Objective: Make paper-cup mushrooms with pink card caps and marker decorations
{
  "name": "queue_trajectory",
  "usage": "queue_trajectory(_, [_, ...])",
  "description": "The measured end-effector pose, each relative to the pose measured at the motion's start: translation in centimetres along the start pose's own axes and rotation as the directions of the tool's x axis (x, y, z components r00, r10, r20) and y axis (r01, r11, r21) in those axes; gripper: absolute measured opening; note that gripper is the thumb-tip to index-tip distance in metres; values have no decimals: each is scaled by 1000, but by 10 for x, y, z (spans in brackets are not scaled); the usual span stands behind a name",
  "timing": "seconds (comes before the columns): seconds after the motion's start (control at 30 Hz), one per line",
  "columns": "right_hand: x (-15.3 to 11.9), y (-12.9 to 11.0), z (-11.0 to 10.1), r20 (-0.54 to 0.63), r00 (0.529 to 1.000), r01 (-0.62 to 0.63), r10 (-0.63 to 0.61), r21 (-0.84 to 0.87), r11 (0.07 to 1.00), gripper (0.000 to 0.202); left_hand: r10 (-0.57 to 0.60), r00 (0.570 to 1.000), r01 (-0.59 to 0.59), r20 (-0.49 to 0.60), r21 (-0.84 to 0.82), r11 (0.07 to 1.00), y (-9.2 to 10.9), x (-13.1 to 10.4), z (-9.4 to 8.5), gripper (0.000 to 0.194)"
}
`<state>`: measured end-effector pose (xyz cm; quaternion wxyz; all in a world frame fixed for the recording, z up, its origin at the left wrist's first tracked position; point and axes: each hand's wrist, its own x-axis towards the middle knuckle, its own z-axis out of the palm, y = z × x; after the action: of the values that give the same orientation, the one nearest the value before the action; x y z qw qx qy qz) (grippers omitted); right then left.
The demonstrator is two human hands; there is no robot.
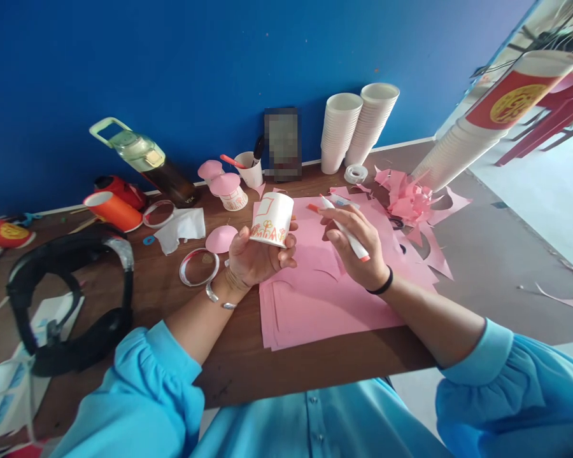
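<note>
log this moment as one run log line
left hand: holds white cup with orange drawings | right hand: holds marker, apart from cup | below: pink paper sheets

A bright blue shirt with buttoned front and gathered, cuffed sleeves is worn with a silver bangle, left wrist, and black band, right wrist.

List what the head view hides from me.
Head view: far side of the white paper cup in the left hand, hidden by its near side.
Head view: front of the dark rectangular slab, pixelated.
Head view: outer end of the red-and-white paper cup, cut off by the left edge.
</note>
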<state>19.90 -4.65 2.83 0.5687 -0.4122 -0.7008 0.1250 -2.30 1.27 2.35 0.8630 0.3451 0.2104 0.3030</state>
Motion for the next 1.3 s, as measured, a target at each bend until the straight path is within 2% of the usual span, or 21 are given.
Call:
queue_trajectory(0.13, [6,-3,-4,-65,997,45,-47,-32,999,28,63,998,-65,18,94,993,-5,1,-1,82])
queue_trajectory(0.23, [8,-5,-8,-102,994,25,-32,-66,997,20,123,992,-116,-14,258,959,-14,3,0,69])
queue_trajectory(0.33, [8,-9,-10,-144,989,-38,27,-72,997,12,226,969,-141,-100,531,836,-24,5,3,68])
queue_trajectory(0.43, [6,-17,-9,-143,988,40,-60,-140,989,9,288,947,-120,-140,678,725,-28,5,6,76])
queue_trajectory(0.5, [5,-23,-8,-88,977,175,-195,-192,966,13,302,944,-124,-134,704,700,-28,5,8,75])
queue_trajectory(0.57, [4,-28,-6,-16,947,312,-322,-211,926,20,312,945,-150,-103,709,689,-26,5,10,71])
queue_trajectory(0.67, [4,-31,-3,56,910,414,-412,-214,885,26,320,945,-185,-60,710,680,-25,5,13,67])
queue_trajectory(0.9, [1,-27,0,86,918,396,-387,-221,891,32,329,941,-180,-78,709,682,-26,7,13,70])
queue_trajectory(1.13, [1,-28,1,105,914,405,-392,-278,871,22,317,945,-171,-76,713,680,-27,6,10,70])
queue_trajectory(1.3, [1,-27,0,117,920,393,-375,-263,881,24,321,940,-152,-115,702,696,-26,5,10,69])
